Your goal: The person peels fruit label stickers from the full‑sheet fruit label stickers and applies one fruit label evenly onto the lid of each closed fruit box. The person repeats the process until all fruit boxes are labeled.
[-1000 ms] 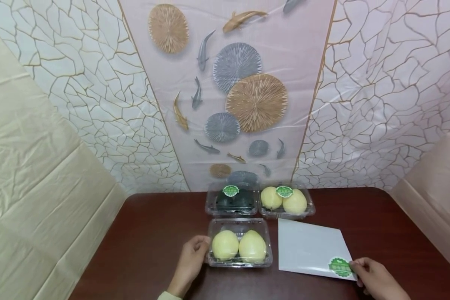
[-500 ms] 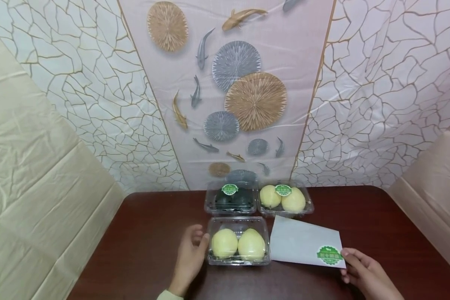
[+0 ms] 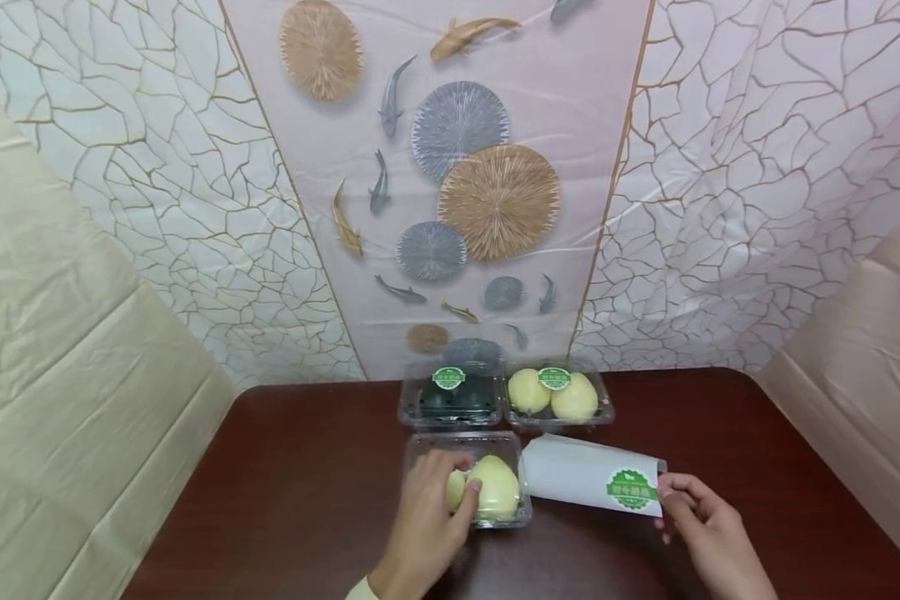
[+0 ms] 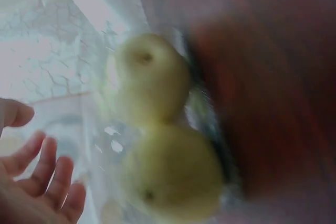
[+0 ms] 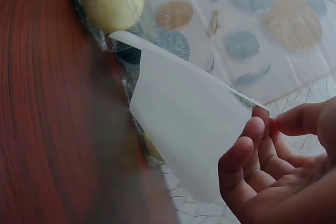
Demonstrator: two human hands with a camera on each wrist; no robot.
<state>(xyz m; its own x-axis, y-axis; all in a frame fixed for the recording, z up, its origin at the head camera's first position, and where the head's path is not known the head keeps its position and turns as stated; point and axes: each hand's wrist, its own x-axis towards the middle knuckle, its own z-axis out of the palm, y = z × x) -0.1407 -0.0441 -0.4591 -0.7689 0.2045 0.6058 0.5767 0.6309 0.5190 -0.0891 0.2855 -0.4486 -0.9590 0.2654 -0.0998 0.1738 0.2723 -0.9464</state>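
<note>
My right hand (image 3: 708, 521) pinches the right corner of a white sticker sheet (image 3: 573, 473), thumb against fingers, right beside its round green sticker (image 3: 632, 489). Seen from the right wrist, the sheet (image 5: 184, 108) is bent and hangs in the air. Over the front clear plastic box (image 3: 523, 508), my left hand (image 3: 427, 512) reaches with fingers loosely spread and covers most of one pear. The other pale yellow pear (image 3: 497, 490) shows through the lid. In the left wrist view, the fingers of my left hand (image 4: 39, 171) hold nothing, beside two blurred pears (image 4: 152, 87).
Behind stand two more lidded clear boxes with green stickers. One box (image 3: 450, 408) holds dark round fruit, the other (image 3: 558, 410) holds two pale pears (image 3: 573, 398). A dark red-brown table (image 3: 285, 483) reaches back to a patterned cloth (image 3: 487, 308).
My left hand has moved from the front box's left side to over its lid. The right hand has brought the sticker sheet left and up, and the sheet has curled.
</note>
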